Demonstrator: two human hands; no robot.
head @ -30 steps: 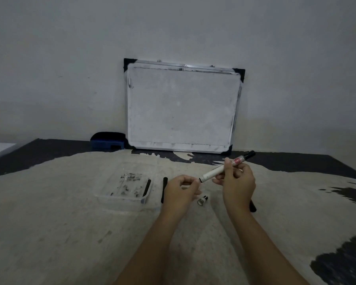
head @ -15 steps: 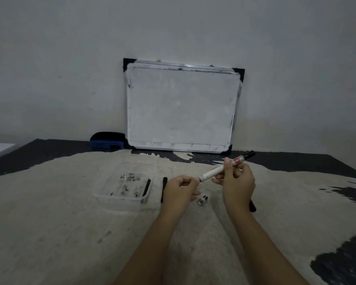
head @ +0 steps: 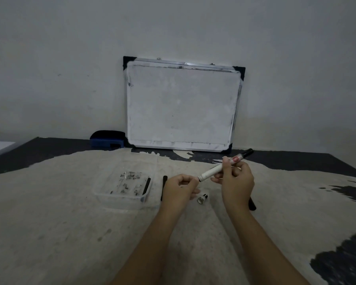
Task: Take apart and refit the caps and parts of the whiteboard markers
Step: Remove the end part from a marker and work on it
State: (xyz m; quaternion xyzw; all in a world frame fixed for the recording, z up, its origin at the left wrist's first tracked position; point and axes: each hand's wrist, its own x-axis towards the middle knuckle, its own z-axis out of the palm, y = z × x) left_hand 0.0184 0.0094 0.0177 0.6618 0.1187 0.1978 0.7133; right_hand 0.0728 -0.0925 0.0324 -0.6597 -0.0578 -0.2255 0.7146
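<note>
At the left of the cloth-covered desk (head: 49,223) sits a clear plastic tray (head: 123,187) holding small dark bits and a thin black stick (head: 146,186); just right of the tray a second black stick (head: 164,187) lies on the cloth. Next comes the left hand (head: 180,190), forearm reaching up from the bottom edge, its fingers curled in and pinched together at the lower end of the marker (head: 224,166); whether they grip a small part there cannot be told. A small cap-like piece (head: 201,198) lies on the cloth between the two hands. The right hand (head: 237,179) is clamped around the marker's white body, held above the desk and tilted, black end up to the right. A black cap (head: 252,204) peeks out beside the right wrist. A whiteboard (head: 182,105) leans against the wall behind, an eraser (head: 107,138) at its left.
</note>
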